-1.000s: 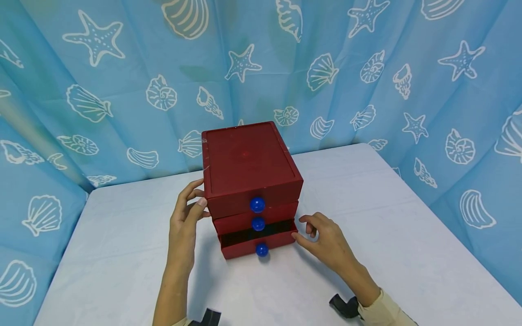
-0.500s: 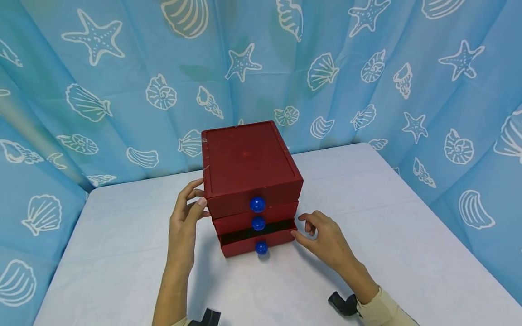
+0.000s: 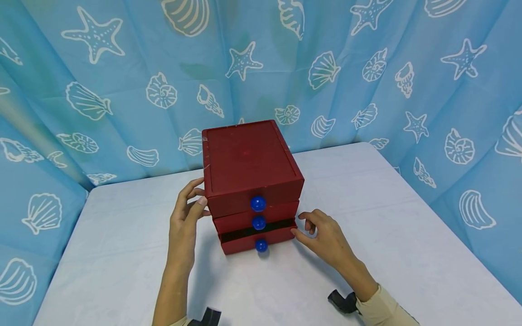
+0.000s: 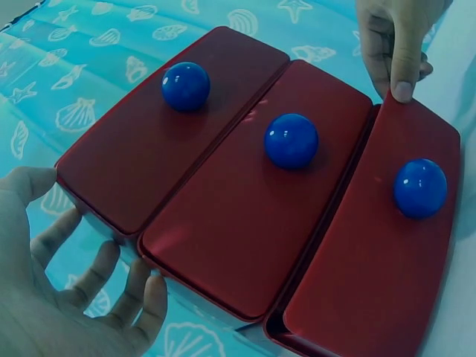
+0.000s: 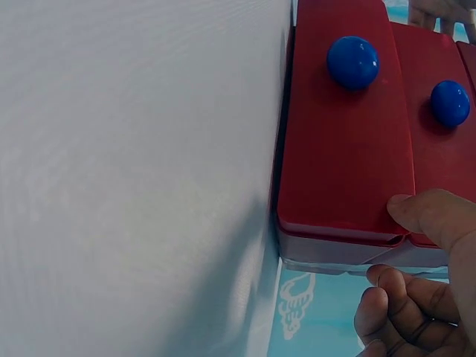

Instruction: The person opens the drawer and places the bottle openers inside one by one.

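Note:
A dark red cabinet (image 3: 248, 158) with three stacked drawers and round blue knobs stands on the table. Its bottom drawer (image 3: 240, 245) sticks out slightly, showing a narrow dark gap above its front. Against the cabinet's left side rests my left hand (image 3: 184, 222), fingers spread, thumb near the front edge. My right hand (image 3: 326, 237) is at the drawer's right end. In the right wrist view, its thumb (image 5: 428, 212) presses on the front of the bottom drawer (image 5: 342, 149), while the other fingers bend below, apart from it. The inside of the drawer cannot be made out.
A white cloth covers the table (image 3: 118, 253) around the cabinet. Behind and beside it hangs a blue curtain (image 3: 261, 59) printed with shells and starfish. Black straps or mounts (image 3: 342, 302) sit at both wrists.
The bottom drawer has slid a little inward, and the gap above it has narrowed. My right hand has moved slightly with it; the left hand has stayed in place.

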`<move>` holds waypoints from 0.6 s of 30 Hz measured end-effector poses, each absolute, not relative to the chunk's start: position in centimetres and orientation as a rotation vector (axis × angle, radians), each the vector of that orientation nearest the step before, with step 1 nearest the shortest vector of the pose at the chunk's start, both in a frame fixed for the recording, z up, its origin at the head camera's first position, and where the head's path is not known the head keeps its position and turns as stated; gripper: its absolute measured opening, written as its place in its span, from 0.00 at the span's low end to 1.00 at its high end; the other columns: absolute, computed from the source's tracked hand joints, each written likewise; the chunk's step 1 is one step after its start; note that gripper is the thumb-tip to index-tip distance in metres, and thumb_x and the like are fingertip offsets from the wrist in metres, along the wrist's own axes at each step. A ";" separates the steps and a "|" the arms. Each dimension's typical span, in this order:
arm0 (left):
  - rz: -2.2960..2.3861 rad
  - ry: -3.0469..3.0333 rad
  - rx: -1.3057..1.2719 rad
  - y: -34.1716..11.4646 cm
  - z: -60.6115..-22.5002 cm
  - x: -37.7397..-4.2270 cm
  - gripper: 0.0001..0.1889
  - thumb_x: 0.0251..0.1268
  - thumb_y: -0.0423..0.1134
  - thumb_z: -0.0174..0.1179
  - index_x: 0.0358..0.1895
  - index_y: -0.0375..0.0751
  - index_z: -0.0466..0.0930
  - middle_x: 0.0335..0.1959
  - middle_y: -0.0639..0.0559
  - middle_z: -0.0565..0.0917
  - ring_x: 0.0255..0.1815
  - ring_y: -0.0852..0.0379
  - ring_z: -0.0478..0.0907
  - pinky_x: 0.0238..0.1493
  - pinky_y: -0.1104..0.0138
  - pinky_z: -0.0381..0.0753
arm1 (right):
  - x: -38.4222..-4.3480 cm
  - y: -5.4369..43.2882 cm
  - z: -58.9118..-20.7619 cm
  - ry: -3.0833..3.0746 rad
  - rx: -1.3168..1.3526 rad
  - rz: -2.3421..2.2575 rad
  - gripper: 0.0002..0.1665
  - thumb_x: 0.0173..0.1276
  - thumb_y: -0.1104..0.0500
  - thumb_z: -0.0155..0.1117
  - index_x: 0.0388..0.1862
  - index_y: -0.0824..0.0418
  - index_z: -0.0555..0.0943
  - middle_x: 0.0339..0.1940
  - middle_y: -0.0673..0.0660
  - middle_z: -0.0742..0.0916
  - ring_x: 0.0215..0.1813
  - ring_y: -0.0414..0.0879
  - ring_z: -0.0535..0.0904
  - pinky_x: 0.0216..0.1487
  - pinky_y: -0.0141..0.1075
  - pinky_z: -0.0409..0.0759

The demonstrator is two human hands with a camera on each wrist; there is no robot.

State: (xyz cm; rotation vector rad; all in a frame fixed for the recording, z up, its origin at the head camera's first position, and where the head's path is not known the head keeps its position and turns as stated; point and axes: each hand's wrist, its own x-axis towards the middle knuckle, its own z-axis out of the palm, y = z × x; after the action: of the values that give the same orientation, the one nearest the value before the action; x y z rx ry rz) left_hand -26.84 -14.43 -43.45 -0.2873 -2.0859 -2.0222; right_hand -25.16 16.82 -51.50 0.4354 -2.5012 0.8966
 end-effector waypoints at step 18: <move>-2.028 -2.075 -0.295 -14.5 -43.6 -26.9 0.23 0.74 0.48 0.56 0.70 0.65 0.70 0.58 0.53 0.74 0.54 0.48 0.77 0.56 0.53 0.77 | -25.6 16.6 -51.5 -2.521 0.428 0.889 0.20 0.58 0.54 0.78 0.44 0.64 0.84 0.27 0.51 0.78 0.30 0.40 0.73 0.26 0.30 0.73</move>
State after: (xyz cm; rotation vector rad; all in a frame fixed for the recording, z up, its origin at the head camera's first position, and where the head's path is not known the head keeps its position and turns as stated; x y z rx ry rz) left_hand -26.94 -14.46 -43.56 -0.2952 -2.0746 -2.0283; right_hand -25.56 16.63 -51.49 0.4280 -2.5214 0.8890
